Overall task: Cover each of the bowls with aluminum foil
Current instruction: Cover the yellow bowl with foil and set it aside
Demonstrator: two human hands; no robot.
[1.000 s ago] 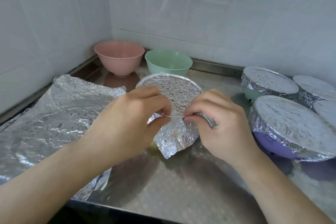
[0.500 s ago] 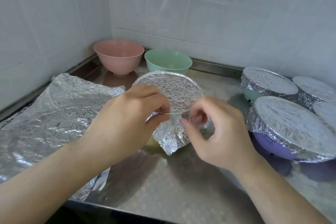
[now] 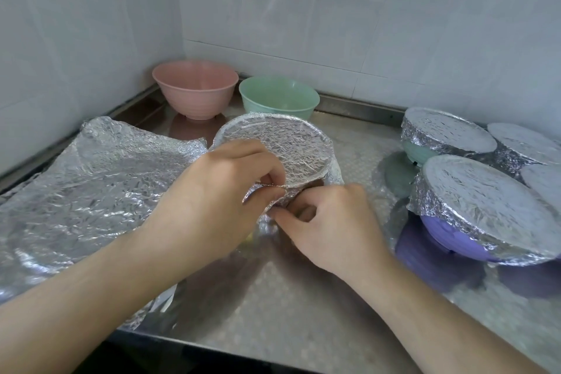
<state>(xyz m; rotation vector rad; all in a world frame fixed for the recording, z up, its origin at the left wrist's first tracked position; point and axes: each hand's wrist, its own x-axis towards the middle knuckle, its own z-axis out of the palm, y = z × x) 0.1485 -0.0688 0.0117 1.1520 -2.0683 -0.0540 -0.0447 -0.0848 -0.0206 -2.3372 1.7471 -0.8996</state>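
- Foil (image 3: pixel 282 143) is stretched flat over the bowl between the hands; its skirt hangs loose on the near side, which is probably why both hands work there.
- Left hand (image 3: pixel 218 200) pinches a fold of the skirt at the near rim between thumb and curled fingers, likely to hold the sheet taut.
- Right hand (image 3: pixel 331 222), just beside the left and slightly lower, has its fingers curled in against the foil under the rim; it seems to tuck the slack down against the wall, though the exact grip is hidden.
- Bowl itself is almost fully hidden by foil, directly beyond the knuckles and touching both hands.
- Spare foil sheet (image 3: pixel 91 179) lies spread on the tabletop (image 3: pixel 273 307) left of the left hand, within reach, presumably for the next cover.
- Pink bowl (image 3: pixel 195 88) and green bowl (image 3: pixel 279 97) stand uncovered beyond the hands, against the wall, so by my reading two remain.
- Covered bowls, the nearest a purple bowl (image 3: pixel 449 234), are grouped right of the right hand, apparently set aside as done.
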